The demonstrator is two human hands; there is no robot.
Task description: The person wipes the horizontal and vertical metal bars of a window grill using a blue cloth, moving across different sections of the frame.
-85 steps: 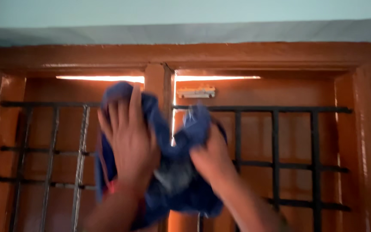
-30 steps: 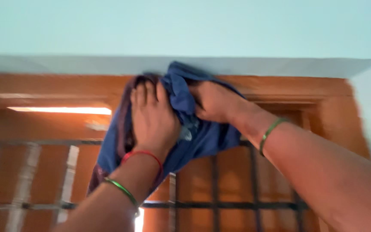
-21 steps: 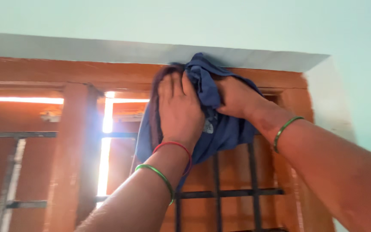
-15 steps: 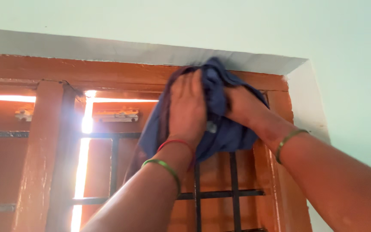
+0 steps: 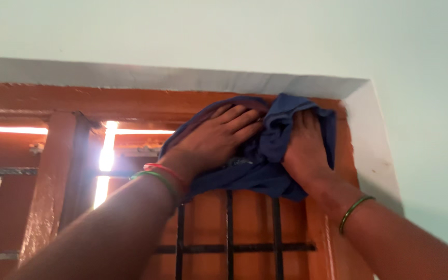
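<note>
Both hands up at the top right corner of the orange window frame (image 5: 130, 106). The left hand (image 5: 213, 137) lies open, fingers spread flat on the blue cloth (image 5: 265, 171), pressing it against the wood. The right hand (image 5: 304, 148) bunches the cloth's right side in its grip, just beside the white wall edge (image 5: 369, 135). Black bars (image 5: 229, 228) run below.

Pale green wall (image 5: 224, 31); orange wooden window frame (image 5: 105, 101); black grille bars (image 5: 229, 228); daylight glare through gap (image 5: 107, 155).
</note>
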